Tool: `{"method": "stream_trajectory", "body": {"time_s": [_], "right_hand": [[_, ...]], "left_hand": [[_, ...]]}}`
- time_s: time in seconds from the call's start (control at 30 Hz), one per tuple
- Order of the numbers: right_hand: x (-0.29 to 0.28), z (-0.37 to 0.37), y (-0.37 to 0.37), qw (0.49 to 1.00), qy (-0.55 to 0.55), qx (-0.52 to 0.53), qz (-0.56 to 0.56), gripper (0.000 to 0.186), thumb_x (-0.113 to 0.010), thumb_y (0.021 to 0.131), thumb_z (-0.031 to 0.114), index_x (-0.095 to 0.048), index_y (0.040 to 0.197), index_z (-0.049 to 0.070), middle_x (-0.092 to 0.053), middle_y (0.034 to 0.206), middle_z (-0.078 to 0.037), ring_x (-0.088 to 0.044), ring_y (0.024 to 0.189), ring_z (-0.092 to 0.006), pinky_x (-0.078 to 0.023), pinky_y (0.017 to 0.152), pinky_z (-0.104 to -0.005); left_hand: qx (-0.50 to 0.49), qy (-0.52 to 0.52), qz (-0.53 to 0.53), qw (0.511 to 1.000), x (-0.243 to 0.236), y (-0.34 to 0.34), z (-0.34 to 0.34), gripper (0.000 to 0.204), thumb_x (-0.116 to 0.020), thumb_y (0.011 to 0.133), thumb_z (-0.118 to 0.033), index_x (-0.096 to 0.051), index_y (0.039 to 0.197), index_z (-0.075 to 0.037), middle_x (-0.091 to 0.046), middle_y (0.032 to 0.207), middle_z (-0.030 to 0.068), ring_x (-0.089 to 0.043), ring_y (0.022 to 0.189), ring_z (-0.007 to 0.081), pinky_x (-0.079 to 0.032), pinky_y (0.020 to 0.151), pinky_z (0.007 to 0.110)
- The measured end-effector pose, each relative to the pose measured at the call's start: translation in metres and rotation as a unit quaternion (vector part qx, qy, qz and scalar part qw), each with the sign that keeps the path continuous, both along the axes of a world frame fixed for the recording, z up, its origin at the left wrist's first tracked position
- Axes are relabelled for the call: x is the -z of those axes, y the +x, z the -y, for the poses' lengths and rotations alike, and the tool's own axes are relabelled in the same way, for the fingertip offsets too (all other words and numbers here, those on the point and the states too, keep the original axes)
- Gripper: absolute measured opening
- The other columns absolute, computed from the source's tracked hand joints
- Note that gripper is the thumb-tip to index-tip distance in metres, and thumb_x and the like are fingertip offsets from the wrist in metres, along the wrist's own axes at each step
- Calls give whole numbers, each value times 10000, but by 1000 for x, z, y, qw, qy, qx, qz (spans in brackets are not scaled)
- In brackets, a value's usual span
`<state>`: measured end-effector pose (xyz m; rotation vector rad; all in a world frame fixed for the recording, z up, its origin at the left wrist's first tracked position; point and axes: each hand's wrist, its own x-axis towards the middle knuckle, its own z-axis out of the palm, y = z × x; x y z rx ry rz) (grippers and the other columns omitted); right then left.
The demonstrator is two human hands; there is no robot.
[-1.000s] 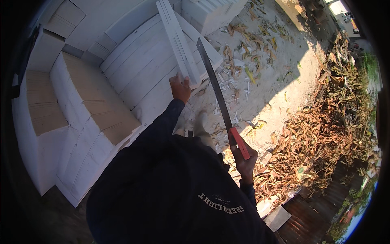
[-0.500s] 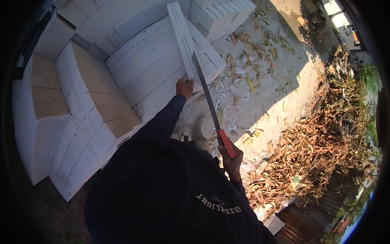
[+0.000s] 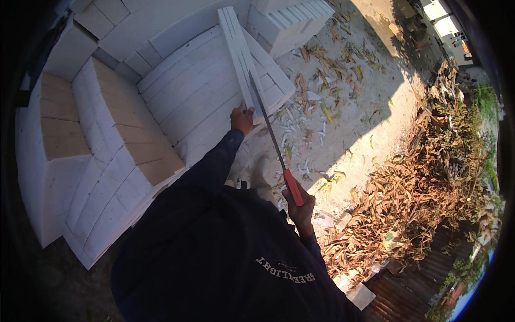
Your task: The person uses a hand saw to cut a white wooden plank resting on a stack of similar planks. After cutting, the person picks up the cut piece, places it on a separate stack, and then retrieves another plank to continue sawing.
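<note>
A long, narrow white block (image 3: 232,45), marked by lengthwise slits, lies across the top of stacked white blocks. My left hand (image 3: 242,119) is closed on its near end, fingers curled at the edge. In my right hand (image 3: 301,210) is a handsaw, gripped by its red handle (image 3: 292,187). The dark toothed blade (image 3: 274,134) slants up and away to the left. Its far part lies along the near right side of the narrow block, at a slit; how deep it sits there I cannot tell.
Stacked pale blocks (image 3: 115,161) stand on my left, with more upright white slabs (image 3: 292,24) at the far end. White offcuts (image 3: 292,126) and leaves litter the sandy ground. A heap of dry brown leaves (image 3: 402,198) lies at right, near rusty corrugated sheets (image 3: 407,292).
The saw has shifted slightly left, and its blade now overlaps the narrow block more closely. My left hand keeps its hold on the near end.
</note>
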<state>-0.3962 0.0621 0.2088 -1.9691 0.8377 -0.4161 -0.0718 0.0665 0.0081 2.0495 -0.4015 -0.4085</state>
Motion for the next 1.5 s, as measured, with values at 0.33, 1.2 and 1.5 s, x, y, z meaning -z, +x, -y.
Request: {"method": "stream_trajectory", "body": {"time_s": [0.33,1.2,1.5], "right_hand": [[30,25,-5,992,96,-77,7,437,-705,946,90,-615,1330,-100,-735,1167,-236,-723,983,-138,-563,820,-308],[-16,24,20,997,57,-42,-31,411,-721,910,142,-670,1289,-8,-714,833,-151,-661,740,-122,-538,671,-331],[-41,15,26,997,47,-43,-46,425,-704,957,171,-651,1314,-54,-755,999,-164,-703,901,-151,-550,759,-318]], "left_hand": [[-5,-56,-21,998,-2,0,-1,552,-690,967,-223,-561,1390,107,-705,901,256,-687,813,321,-534,763,401],[-20,-91,-71,993,3,-2,-1,528,-690,978,-215,-566,1418,51,-718,1078,293,-705,971,309,-523,882,388],[-15,-95,-7,995,17,-2,-2,507,-658,975,-155,-560,1434,36,-654,745,105,-608,679,195,-493,684,340]]}}
